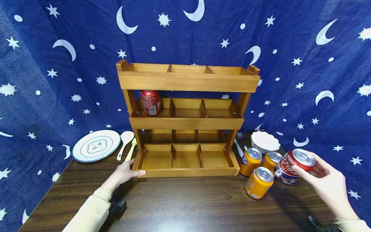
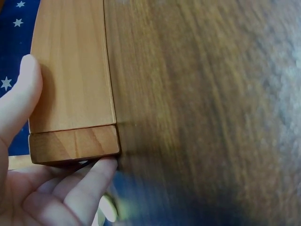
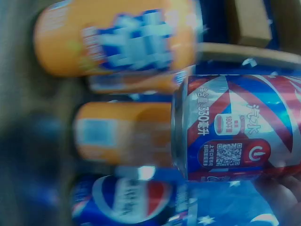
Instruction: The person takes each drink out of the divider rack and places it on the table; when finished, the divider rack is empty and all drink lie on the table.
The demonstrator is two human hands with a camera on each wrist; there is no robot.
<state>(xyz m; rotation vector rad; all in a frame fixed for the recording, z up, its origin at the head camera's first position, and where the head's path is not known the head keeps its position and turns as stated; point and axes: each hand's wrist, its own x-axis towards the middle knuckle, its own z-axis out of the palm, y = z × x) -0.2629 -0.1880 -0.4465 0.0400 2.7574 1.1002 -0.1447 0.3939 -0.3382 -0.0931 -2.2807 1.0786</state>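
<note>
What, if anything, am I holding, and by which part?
Your right hand holds a red-and-blue can by its upper part; your left hand holds the wooden rack by its lower left corner.

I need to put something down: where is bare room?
Bare table lies before the rack, between the left hand and the nearest orange can. The rack's lowest front compartments are free too. Cans crowd the table right of it.

the red can (image 1: 149, 104) on the left has its top hidden behind the upper board (image 1: 188, 81). a far orange can (image 1: 271, 159) is partly covered by the near orange can (image 1: 259, 183). the right wrist view cuts off the held can (image 3: 240, 127), the right hand (image 3: 284, 200) and the blurred blue can (image 3: 131, 200).
</note>
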